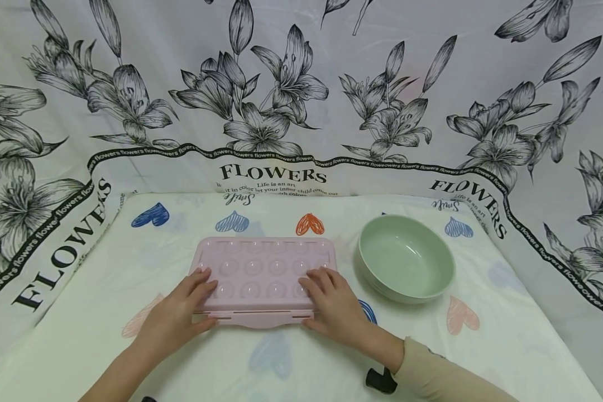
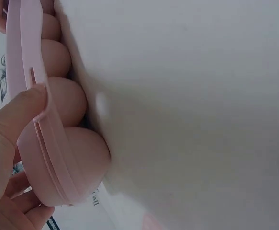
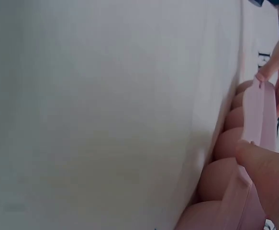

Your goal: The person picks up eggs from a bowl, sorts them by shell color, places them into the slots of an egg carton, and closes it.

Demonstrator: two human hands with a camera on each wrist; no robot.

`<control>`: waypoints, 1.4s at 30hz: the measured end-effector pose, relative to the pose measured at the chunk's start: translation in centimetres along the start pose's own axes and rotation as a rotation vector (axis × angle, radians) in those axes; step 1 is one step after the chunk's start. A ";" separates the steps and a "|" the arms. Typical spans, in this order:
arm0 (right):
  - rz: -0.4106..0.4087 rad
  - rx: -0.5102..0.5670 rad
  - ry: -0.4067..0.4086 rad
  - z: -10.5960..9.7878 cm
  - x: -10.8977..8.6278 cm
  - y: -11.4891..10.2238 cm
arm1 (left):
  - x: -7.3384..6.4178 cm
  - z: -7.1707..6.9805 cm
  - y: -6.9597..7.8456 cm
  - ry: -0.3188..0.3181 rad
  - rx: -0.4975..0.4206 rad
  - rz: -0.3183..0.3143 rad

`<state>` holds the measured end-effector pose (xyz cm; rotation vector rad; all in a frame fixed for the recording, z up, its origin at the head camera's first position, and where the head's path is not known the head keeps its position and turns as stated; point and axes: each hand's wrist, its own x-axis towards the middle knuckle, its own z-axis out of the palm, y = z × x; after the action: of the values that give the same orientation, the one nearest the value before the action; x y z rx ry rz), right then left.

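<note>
A pink plastic egg box (image 1: 263,276) with a domed lid lies closed on the cloth, its latched flap along the near side. My left hand (image 1: 173,312) grips its left end, fingers on the lid's edge and the thumb on the front flap. At the right end, my right hand (image 1: 339,310) holds it likewise, fingertips on the lid and thumb at the flap. The left wrist view shows the rounded cups of the egg box (image 2: 89,153) below the flap. In the right wrist view, both thumbs touch the flap. The inside of the box is hidden.
A light green bowl (image 1: 407,259) stands right of the egg box, close to my right hand. Beneath everything lies a white cloth (image 1: 221,363) printed with hearts. A flower-printed curtain (image 1: 331,123) rises behind. A small black object (image 1: 380,381) shows under the right sleeve.
</note>
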<state>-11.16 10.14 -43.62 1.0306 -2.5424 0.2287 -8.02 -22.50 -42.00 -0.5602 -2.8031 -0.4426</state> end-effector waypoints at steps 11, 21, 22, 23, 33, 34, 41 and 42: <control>0.022 -0.054 -0.016 0.4 -0.1 -0.2 | 0.0 0.5 0.1 0.046 0.068 0.027; 0.024 -0.073 -0.056 0.2 -0.1 -0.2 | 0.0 0.7 0.0 0.039 0.094 0.063; 0.025 -0.079 -0.056 0.2 -0.1 -0.3 | 0.0 0.7 0.0 0.038 0.105 0.067; 0.026 -0.088 -0.056 0.2 -0.1 -0.3 | 0.0 0.8 0.0 0.042 0.116 0.072; 0.036 -0.135 -0.039 0.7 0.0 -0.5 | 0.3 1.2 -0.1 0.169 0.268 0.234; 0.034 -0.138 -0.037 0.7 0.0 -0.5 | 0.3 1.2 -0.1 0.172 0.272 0.237; 0.016 -0.146 0.004 0.8 0.0 -0.5 | 0.3 1.2 -0.1 0.161 0.267 0.224; 0.015 -0.148 0.007 0.8 0.0 -0.5 | 0.3 1.2 -0.1 0.161 0.262 0.222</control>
<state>-10.99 9.54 -44.39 0.9531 -2.5190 0.0475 -8.51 -22.07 -43.07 -0.7288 -2.5530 -0.0693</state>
